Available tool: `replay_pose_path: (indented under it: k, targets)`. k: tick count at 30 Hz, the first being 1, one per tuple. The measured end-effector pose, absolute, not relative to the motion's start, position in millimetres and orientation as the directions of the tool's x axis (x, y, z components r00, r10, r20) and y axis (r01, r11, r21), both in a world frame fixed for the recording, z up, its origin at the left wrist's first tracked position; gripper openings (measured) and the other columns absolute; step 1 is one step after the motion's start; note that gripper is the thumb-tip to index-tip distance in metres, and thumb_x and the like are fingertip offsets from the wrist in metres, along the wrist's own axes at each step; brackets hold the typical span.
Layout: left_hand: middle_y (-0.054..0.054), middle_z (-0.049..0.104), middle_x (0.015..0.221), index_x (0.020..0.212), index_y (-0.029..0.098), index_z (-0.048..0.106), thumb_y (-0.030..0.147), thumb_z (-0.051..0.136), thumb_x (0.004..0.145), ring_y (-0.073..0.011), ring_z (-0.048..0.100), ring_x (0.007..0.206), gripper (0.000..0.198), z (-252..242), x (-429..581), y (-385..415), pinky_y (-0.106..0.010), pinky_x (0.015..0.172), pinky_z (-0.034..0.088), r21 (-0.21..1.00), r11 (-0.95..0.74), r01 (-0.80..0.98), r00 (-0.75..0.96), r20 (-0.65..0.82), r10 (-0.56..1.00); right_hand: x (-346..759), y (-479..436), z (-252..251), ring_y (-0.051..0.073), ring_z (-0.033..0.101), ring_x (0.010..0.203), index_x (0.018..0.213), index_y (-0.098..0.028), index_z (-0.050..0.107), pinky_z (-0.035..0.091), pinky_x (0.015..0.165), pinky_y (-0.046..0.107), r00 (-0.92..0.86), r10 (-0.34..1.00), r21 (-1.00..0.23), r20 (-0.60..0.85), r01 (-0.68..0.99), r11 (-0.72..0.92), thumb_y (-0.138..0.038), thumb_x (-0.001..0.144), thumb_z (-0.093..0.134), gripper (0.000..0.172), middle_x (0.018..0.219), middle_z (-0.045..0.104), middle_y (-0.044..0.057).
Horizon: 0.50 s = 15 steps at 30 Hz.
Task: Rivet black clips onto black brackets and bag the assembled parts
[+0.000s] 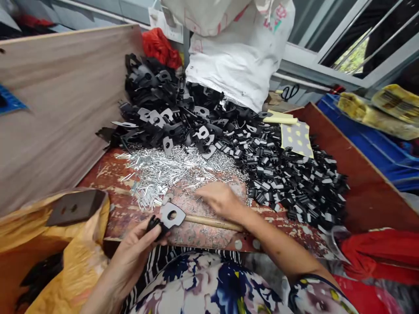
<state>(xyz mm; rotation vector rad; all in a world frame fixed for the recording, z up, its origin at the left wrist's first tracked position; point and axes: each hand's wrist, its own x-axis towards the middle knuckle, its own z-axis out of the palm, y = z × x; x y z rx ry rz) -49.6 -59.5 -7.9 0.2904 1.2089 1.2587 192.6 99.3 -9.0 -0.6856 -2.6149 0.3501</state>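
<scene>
My left hand [139,242], at the front edge of the worktable, pinches a black plastic part [173,215] with a round hole in its flat plate and a ribbed block at its lower end. My right hand [218,198] reaches over the table beside the pile of thin silver metal pins [173,163]. Its fingertips are bent together, low over the surface; whatever is between them is too small to make out. Between the hands lies a wooden handle [212,222], its left end behind the plastic part.
Flat black plates with holes [153,117] are heaped at the back left, small black blocks [288,183] at the right. A white sack [235,56] stands behind. Wooden boards [59,96] wall the sides. A yellow bag [85,244] with a dark block [77,207] sits left.
</scene>
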Motion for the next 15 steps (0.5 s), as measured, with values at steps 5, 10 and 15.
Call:
replay_pose_path:
  k: [5,10,15]
  targets:
    - [-0.008,0.079,0.110,0.104,0.019,0.081,0.037,0.093,0.065,-0.0257,0.071,0.098,0.044,-8,-45,-55,-0.030,0.079,0.061,0.705,0.351,-0.616,-0.215,-0.579,0.786,270,171,2,0.024,0.065,0.106,0.110,-0.018,0.075,0.053,0.096,0.045,-0.427,0.825,-0.231,0.370,0.818,0.527,-0.008,0.091,0.057,0.028,0.113,0.075,0.010]
    - [-0.010,0.078,0.119,0.107,0.016,0.080,0.028,0.098,0.056,-0.0231,0.073,0.100,0.056,-10,-43,-55,-0.022,0.074,0.057,0.677,0.361,-0.642,-0.309,-0.659,0.686,271,188,5,0.028,0.062,0.110,0.104,-0.015,0.074,0.049,0.099,0.047,-0.307,0.806,-0.281,0.506,0.825,0.491,-0.018,0.097,0.056,0.020,0.115,0.072,0.015]
    - [-0.007,0.081,0.102,0.099,0.017,0.082,0.033,0.102,0.048,-0.0171,0.072,0.079,0.057,0,-46,-59,-0.020,0.066,0.057,0.682,0.325,-0.655,-0.324,-0.642,0.695,252,138,15,0.019,0.065,0.090,0.112,-0.027,0.074,0.053,0.082,0.037,-0.614,0.729,-0.425,0.304,0.597,0.680,-0.011,0.098,0.051,0.031,0.095,0.072,0.003]
